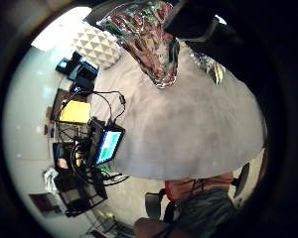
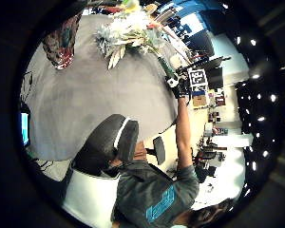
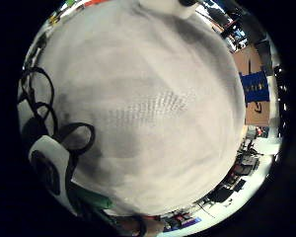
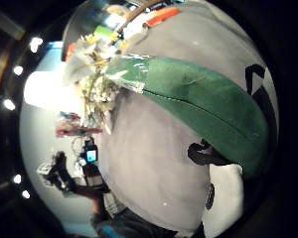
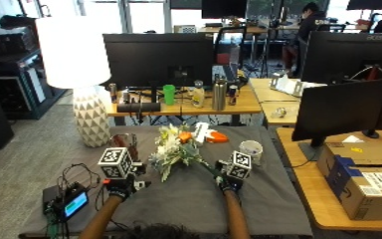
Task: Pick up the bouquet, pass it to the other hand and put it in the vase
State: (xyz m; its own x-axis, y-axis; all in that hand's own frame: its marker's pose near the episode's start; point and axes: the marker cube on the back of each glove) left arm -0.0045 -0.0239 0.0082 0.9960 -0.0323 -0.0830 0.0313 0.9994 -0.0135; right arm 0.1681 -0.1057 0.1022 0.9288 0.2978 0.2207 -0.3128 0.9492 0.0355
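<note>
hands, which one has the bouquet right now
The right hand: its grip is round the green stem end of the bouquet, lifted over the table. The left hand holds nothing, beside the vase.

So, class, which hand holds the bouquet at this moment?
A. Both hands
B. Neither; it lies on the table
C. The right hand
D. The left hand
C: the right hand grips the stem end of the bouquet, raised over the table, while the left hand is apart from it.
</note>
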